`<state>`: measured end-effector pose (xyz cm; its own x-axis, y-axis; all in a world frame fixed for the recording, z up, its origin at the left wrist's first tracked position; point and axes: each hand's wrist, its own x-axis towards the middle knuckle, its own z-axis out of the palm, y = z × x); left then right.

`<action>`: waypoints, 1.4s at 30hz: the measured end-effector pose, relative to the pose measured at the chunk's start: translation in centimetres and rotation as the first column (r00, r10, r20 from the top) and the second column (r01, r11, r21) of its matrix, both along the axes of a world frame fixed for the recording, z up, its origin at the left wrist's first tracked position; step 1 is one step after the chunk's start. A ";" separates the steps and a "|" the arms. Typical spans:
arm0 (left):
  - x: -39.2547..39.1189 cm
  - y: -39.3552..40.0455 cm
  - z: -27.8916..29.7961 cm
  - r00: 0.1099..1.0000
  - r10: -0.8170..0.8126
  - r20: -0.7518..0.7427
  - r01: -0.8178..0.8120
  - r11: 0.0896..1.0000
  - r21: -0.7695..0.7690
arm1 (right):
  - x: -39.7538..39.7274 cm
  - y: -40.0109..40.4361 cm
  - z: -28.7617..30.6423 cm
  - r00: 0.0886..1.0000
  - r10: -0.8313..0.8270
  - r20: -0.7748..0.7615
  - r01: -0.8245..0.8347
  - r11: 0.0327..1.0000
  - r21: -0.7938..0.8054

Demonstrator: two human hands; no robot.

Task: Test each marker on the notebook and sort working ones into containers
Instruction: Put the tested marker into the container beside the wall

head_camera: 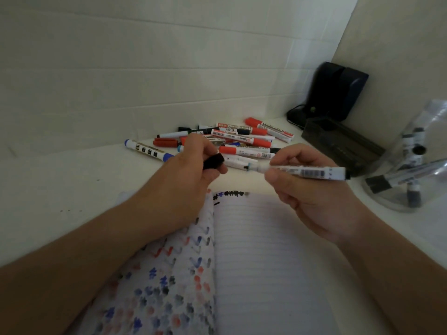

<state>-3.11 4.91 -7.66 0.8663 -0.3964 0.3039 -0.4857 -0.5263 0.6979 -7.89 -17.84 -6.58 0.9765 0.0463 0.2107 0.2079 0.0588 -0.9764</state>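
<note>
My right hand (304, 187) holds a white marker (307, 171) level above the open notebook (261, 262), its bare black tip pointing left. My left hand (193, 170) pinches the marker's black cap (214, 161), a short gap away from the tip. The notebook's left page is covered in red, blue and black test marks; the right page has a short row of black marks at its top. A pile of several red, blue and black markers (232, 139) lies on the white desk behind my hands.
A clear plastic container (416, 165) holding several black-capped markers lies at the right. A dark translucent box (343, 146) sits behind it, with a black device (336, 90) in the corner. A tiled wall closes the back.
</note>
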 end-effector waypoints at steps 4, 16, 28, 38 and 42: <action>-0.3 0.0 0.2 0.996 -0.087 0.007 0.087 0.996 -0.015 | -0.5 -0.2 0.6 0.979 0.143 -0.143 -0.095 0.949 0.300; -0.8 0.1 0.4 0.980 -0.182 0.078 0.182 0.983 0.011 | 0.0 0.6 0.0 0.958 0.108 -0.266 -0.036 0.964 0.264; -6.5 -3.9 3.9 0.988 -0.156 -0.015 0.145 0.943 -0.300 | -9.1 -0.3 4.0 0.967 -0.124 -0.221 0.170 0.965 0.201; -26.6 -20.0 1.7 0.724 -0.679 -0.122 0.680 0.732 -0.037 | -34.5 -11.7 -0.7 0.582 -0.803 -0.129 0.813 0.576 0.082; -33.7 -27.5 -4.7 0.526 -0.785 -0.327 0.840 0.539 0.057 | -45.1 -15.4 -9.5 0.346 -0.848 -0.402 0.933 0.355 0.056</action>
